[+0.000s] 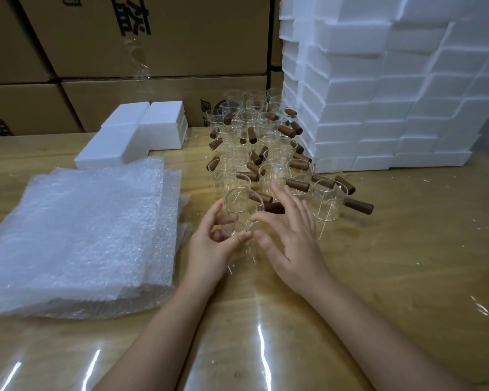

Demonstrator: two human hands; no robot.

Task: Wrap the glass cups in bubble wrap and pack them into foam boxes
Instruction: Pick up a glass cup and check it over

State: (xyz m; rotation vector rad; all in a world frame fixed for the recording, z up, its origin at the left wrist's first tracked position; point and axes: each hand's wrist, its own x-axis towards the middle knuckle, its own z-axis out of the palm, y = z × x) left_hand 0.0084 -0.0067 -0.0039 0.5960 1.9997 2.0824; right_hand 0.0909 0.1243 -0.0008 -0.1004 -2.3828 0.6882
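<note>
1. At the middle of the table (378, 263), the left hand (209, 246) held one glass cup (239, 204) just above the surface, with the fingers curled round its lower part and the thumb closing on it from the near side.
2. The cup was tipped, its open mouth turned up toward the person. Its brown wooden handle (274, 208) stuck out toward three o'clock, so the long axis ran roughly from nine to three.
3. The right hand (288, 235) was at the cup's three o'clock, fingers straight and spread wide, gripping nothing. Its fingertips were just beside the handle; whether the forefinger touched the glass could not be told.
4. The stack of bubble wrap (82, 230) lay at nine o'clock from the cup, near the left hand and well apart from the right.
5. The other cups (260, 142) stood bunched at twelve o'clock. The tall pile of foam boxes (378, 94) rose at two o'clock, and a few more foam boxes (141, 131) sat at eleven.
6. Judged from this, the cup was unwrapped. The coming move would take it toward nine o'clock onto a sheet, and the left hand was the nearer one for that.
</note>
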